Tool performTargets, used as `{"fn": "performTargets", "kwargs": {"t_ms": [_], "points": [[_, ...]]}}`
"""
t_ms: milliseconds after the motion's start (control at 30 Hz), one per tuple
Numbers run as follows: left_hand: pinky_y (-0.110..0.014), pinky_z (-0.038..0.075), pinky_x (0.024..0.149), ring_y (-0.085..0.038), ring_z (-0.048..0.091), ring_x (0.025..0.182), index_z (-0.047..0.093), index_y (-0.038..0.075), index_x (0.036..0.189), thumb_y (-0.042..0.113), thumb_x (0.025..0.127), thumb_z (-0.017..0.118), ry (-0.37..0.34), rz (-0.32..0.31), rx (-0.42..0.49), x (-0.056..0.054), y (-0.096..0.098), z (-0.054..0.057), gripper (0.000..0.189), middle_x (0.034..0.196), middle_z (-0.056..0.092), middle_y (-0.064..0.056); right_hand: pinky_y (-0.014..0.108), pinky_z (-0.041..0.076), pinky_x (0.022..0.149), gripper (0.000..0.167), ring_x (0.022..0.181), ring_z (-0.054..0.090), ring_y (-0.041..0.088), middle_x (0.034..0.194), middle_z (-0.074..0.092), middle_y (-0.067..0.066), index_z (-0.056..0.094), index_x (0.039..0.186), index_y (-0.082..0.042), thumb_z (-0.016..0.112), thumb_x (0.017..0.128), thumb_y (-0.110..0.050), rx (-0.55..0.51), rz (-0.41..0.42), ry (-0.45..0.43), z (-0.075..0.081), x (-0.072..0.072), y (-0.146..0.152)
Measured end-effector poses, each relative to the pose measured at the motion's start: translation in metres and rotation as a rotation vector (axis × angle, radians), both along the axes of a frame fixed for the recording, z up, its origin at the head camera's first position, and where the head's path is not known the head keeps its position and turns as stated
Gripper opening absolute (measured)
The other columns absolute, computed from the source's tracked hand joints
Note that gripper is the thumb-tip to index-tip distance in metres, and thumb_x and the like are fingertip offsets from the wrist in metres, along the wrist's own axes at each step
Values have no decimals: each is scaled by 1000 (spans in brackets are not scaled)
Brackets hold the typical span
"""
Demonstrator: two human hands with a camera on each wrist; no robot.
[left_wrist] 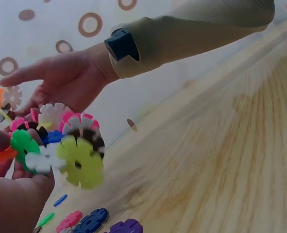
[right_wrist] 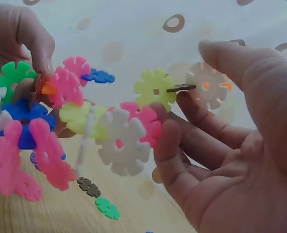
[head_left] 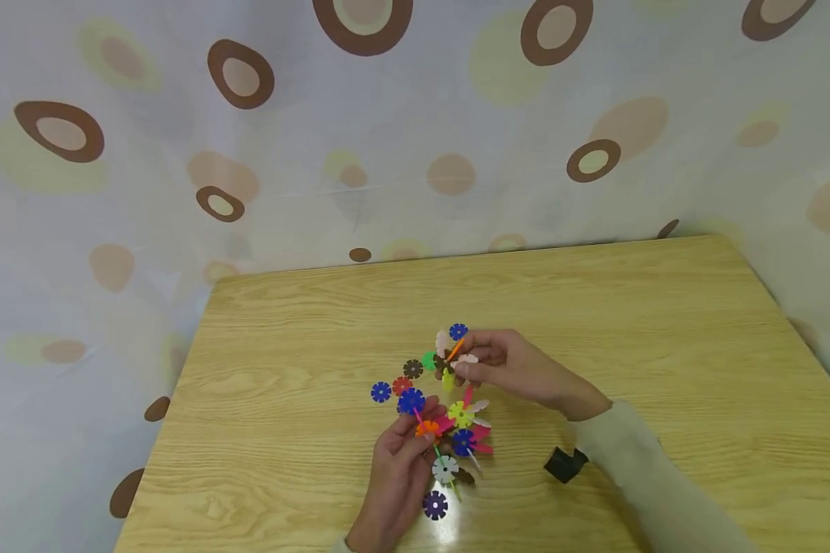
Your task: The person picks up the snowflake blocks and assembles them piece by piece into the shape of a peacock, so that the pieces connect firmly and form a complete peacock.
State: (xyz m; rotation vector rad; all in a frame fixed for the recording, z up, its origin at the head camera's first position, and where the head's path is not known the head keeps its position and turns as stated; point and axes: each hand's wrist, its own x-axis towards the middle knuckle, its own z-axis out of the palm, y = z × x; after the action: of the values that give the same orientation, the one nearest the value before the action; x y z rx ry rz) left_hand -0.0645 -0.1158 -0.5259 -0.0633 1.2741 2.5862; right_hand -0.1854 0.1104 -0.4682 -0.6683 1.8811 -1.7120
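Observation:
My left hand (head_left: 397, 468) holds a cluster of notched plastic snowflake discs joined edge to edge. The cluster has a yellow disc (head_left: 460, 415), a blue disc (head_left: 464, 442) and a pale grey disc (head_left: 445, 468); pink, green and white ones show in the wrist views. Beyond it, my right hand (head_left: 519, 369) holds a smaller joined piece between thumb and fingers. That piece shows a yellow disc (right_wrist: 153, 90), a brown disc (right_wrist: 181, 88) seen edge-on and a white disc (right_wrist: 206, 85), with orange behind the white one. In the right wrist view a gap shows between both pieces.
Loose discs lie on the wooden table (head_left: 283, 330): a blue one (head_left: 380, 392), a brown one (head_left: 413, 369) and a purple one (head_left: 435, 504) among several. A black device (left_wrist: 121, 44) sits at the right cuff. Patterned cloth (head_left: 415, 215) hangs behind the table.

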Motion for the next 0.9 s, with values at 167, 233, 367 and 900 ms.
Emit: {"fn": "performTargets", "kwargs": {"t_ms": [167, 233, 367, 900], "points": [[-22, 58, 101, -7, 67, 117, 72, 16, 134, -6, 105, 50, 7, 1, 9, -1, -2, -1, 42, 149, 65, 6, 34, 67, 94, 28, 111, 79, 29, 125, 76, 18, 69, 127, 2, 74, 105, -15, 10, 35, -2, -5, -2, 0], [-22, 58, 99, -7, 66, 114, 72, 15, 134, -5, 105, 52, 3, 6, -2, -1, -3, 0, 41, 151, 65, 7, 33, 66, 96, 28, 111, 79, 24, 126, 76, 18, 69, 127, 3, 72, 105, -14, 12, 43, 2, -6, -3, 0], [-22, 60, 94, -9, 68, 111, 65, 6, 144, -4, 104, 54, -4, 13, -38, -2, -3, 0, 43, 150, 65, 2, 35, 67, 95, 24, 106, 79, 18, 119, 77, 17, 68, 124, 3, 67, 109, -15, 27, 48, 36, -7, -7, 0], [-20, 64, 87, -13, 75, 103, 48, 17, 126, -7, 103, 56, -59, 60, 35, -7, -4, -1, 34, 121, 65, 2, 37, 69, 83, 22, 93, 81, 23, 101, 77, 4, 60, 115, 4, 75, 101, -2, -29, 60, -21, -8, -8, -6]]}}
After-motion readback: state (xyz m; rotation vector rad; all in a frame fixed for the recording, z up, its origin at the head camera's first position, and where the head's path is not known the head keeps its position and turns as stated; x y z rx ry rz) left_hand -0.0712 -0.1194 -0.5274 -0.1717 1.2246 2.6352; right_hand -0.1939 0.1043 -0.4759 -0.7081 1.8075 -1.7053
